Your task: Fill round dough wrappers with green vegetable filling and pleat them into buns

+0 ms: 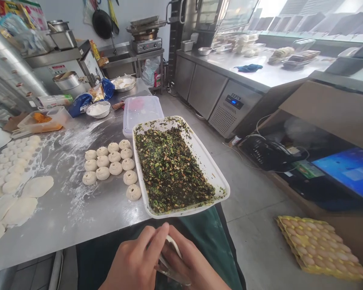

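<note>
Low in the picture, over my green apron, my left hand (136, 262) and my right hand (190, 266) close together round a filled dough wrapper (172, 243); only its white edge shows between the fingers. Something metal, perhaps a spoon (172, 276), sticks out under them. Just beyond stands a white tray of chopped green filling (211, 167) at the steel table's corner. Left of the tray lie several finished round buns (115, 167) in rows.
Flat rolled wrappers (38, 186) and small dough pieces (9, 169) cover the floured steel table (78, 209) at left. A lidded plastic box (142, 110), a flour bowl (98, 108) and containers stand further back. A yellow egg tray (320, 247) lies on the floor at right.
</note>
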`<state>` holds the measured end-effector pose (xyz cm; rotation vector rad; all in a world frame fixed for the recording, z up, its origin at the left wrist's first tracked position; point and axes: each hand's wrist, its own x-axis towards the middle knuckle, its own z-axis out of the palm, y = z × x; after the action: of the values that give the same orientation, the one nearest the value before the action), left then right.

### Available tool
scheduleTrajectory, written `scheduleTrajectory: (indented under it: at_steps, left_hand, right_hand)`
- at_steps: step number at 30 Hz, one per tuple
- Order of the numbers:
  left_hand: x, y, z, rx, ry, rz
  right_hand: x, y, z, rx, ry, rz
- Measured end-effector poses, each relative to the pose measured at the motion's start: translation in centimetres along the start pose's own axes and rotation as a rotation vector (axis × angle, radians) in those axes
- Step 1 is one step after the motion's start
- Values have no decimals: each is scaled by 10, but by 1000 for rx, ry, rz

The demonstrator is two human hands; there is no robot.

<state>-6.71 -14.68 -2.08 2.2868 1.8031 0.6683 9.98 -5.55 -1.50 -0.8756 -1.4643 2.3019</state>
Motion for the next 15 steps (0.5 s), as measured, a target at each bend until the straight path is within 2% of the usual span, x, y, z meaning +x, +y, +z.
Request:
scheduleTrajectory:
  at_steps: [3,5,7,9,12,15]
  left_hand:
    - [0,1,0,-1,-3,-34]
    - [2,2,0,5,1,-49]
    - [3,3,-1,26,2,5]
    - [4,3,-2,30,0,55]
    - [5,4,-2,22,29,29]
    - [4,4,0,44,32,39]
  right_hand:
    - [1,1,2,2,-36,70]
    - [0,1,4,22,-7,94]
    - [-1,0,5,-17,55,48]
    - [-2,-2,6,-96,58,-11]
    - [-4,-6,4,-189,20,-28]
    - [-5,-8,-1,-295,41,-58]
